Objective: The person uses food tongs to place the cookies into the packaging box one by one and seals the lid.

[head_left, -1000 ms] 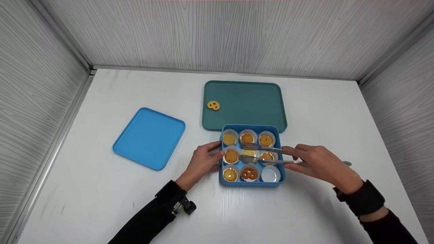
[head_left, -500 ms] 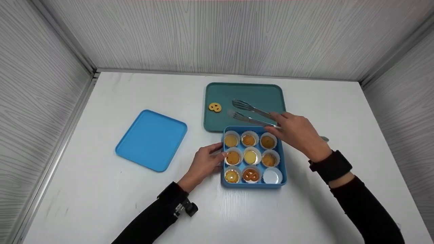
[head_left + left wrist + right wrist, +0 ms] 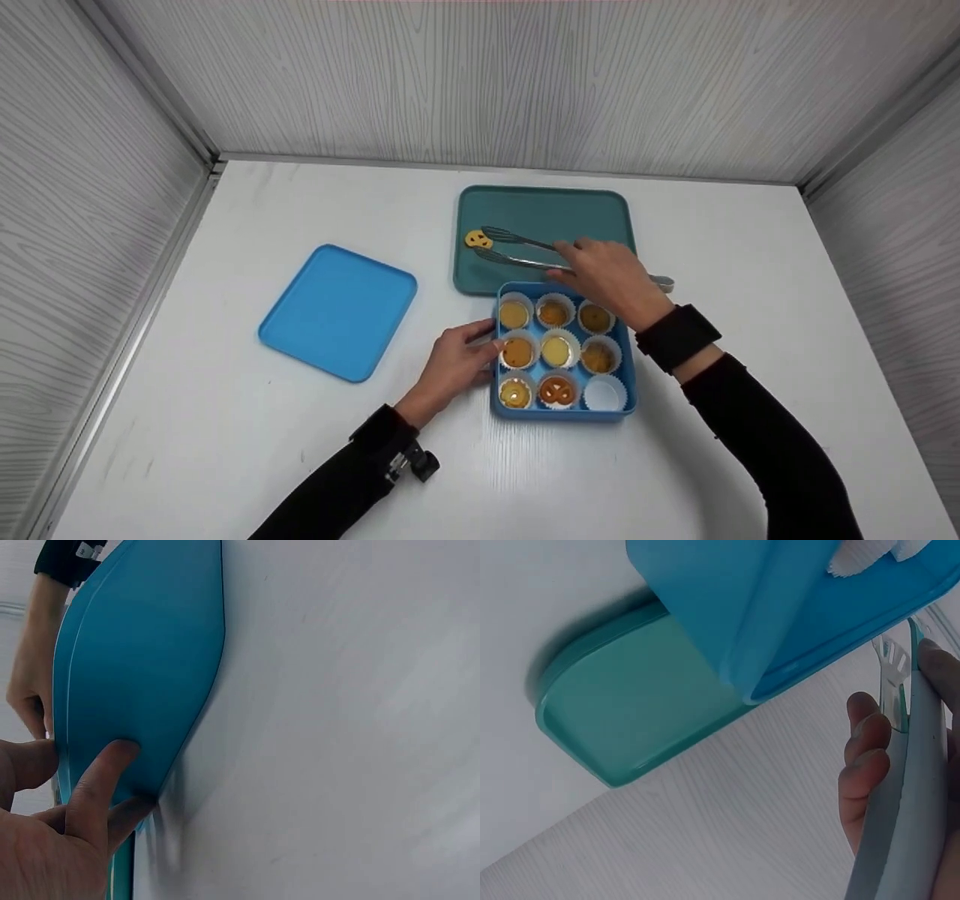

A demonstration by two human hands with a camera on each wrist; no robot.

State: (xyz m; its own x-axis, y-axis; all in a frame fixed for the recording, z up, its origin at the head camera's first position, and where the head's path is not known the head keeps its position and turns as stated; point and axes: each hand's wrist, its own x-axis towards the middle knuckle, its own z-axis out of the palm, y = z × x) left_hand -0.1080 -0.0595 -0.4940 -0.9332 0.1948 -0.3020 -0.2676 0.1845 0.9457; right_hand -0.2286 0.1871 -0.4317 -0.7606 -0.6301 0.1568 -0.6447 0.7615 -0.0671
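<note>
In the head view my right hand grips metal tongs over the green tray. The tips of the tongs are spread at a pretzel-shaped cookie on the tray's left side; I cannot tell whether they touch it. Pale handles of the tongs show in the right wrist view. My left hand holds the left wall of a blue box, thumb at the rim and fingers against the outer wall. Inside stand white paper cups with cookies; the front right cup has no cookie.
A flat blue tray lies to the left on the white table. The blue box stands right in front of the green tray, by its front edge. Grey wood-grain panels bound the table at the back and sides.
My right hand has carried the tongs from above the box, away and to the left, to the pretzel cookie on the green tray. My left hand has stayed at the box.
</note>
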